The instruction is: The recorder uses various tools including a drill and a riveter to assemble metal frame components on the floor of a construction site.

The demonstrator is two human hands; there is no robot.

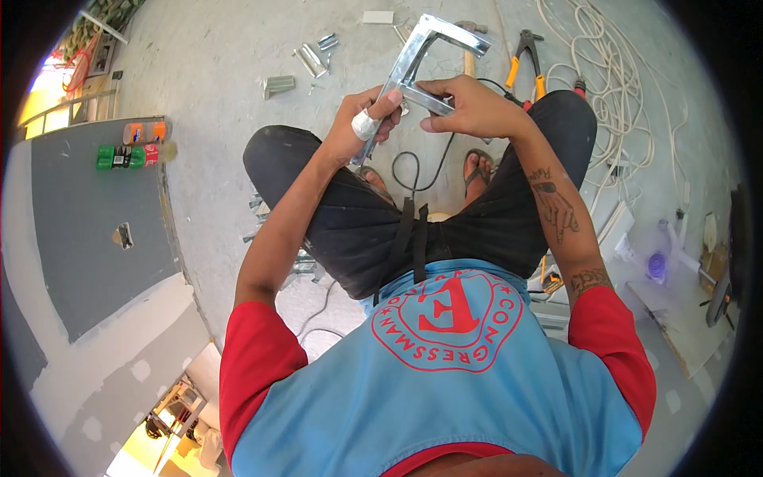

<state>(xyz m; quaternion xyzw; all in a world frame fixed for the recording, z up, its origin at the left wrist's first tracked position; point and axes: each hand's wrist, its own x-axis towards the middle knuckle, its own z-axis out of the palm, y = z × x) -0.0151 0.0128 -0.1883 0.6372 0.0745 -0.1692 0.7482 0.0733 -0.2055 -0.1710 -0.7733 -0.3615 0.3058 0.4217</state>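
Head view: the left hand (355, 118) is pinching the long leg of the metal piece (411, 52); the right hand's (474, 107) fingers are pinching its lower arm. Both are supporting it above the floor (207, 103). For control, fingers should be avoiding likely sharp edges.

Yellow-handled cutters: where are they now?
Head view, upper right: the yellow-handled cutters lie on the floor just beyond the right knee, between the wooden-handled hammer and the loose white cable.
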